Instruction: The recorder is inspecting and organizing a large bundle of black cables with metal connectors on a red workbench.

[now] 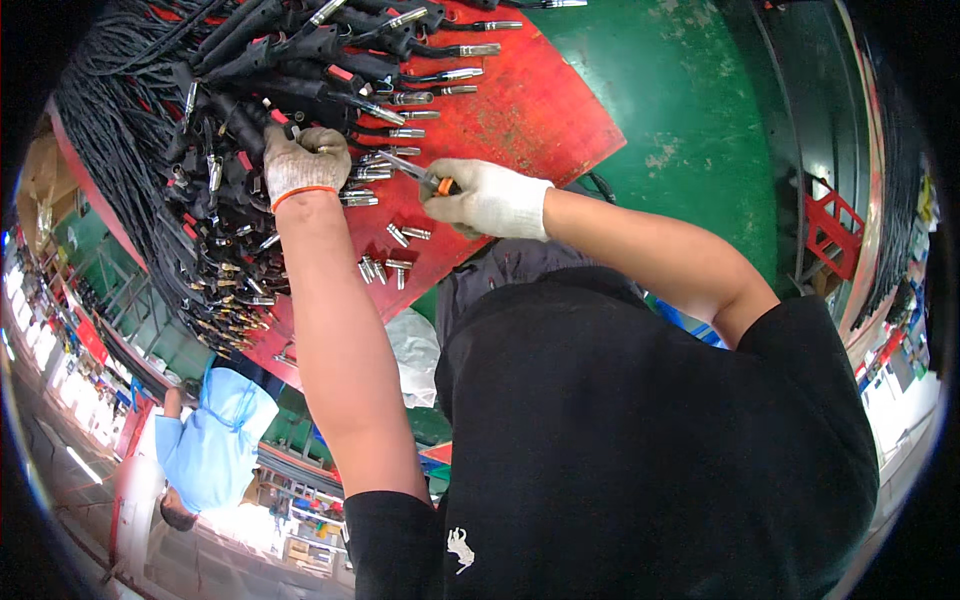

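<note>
A slim screwdriver with an orange-collared handle and steel shaft [418, 175] lies over the red worktop [530, 110], its grip hidden in the gloved right hand [487, 198], fingers curled tightly around it. The gloved left hand [305, 160] closes its fingers on one black cable handle with a metal tip [262, 120], though the held part is buried in the heap. Loose small metal sleeves [385, 265] lie just below.

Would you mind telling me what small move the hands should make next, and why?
Probably bring the screwdriver tip onto the cable end that the left hand grips. The right hand holds the tool aimed leftward, its tip just short of the metal tips beside the left hand, so a short advance would likely seat it.
</note>
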The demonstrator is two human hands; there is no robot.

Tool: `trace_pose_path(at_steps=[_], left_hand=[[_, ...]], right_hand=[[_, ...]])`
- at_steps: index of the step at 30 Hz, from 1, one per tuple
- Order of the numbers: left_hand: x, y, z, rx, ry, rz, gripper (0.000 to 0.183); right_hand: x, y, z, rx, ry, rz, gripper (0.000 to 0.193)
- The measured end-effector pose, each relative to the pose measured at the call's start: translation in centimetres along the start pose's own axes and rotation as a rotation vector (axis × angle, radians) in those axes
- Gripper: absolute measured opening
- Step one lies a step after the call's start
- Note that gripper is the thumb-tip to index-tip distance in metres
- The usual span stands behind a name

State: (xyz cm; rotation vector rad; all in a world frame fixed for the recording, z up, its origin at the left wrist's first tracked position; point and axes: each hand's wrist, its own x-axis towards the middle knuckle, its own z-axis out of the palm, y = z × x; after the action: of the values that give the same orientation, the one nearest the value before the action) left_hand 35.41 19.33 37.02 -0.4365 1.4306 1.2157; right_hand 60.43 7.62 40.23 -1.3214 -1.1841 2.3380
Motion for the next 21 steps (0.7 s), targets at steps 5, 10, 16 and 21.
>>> trace_pose_path(at_steps=[5, 10, 16, 21], left_hand=[[-0.8, -2.5, 1.3, 0.014, 0.033, -0.066, 0.066], [0.6, -2.9, 0.2, -0.094, -0.033, -0.077, 0.071], [-0.3, -3.4, 0.7, -0.189, -0.080, -0.155, 0.074], [1.0, -4.0, -0.8, -0.303, -0.203, -0.198, 0.076]], right_hand=[[0.0, -2.5, -0.3, -0.060, 0.067, 0.002, 0.029], [0.2, -3.5, 0.5, -0.191, 0.105, 0.058, 0.027], [0.2, -0.8, 2.2, 0.584, -0.144, 0.074, 0.028], [0.7, 0.8, 3.3, 1.010, -0.318, 0.065, 0.033]])
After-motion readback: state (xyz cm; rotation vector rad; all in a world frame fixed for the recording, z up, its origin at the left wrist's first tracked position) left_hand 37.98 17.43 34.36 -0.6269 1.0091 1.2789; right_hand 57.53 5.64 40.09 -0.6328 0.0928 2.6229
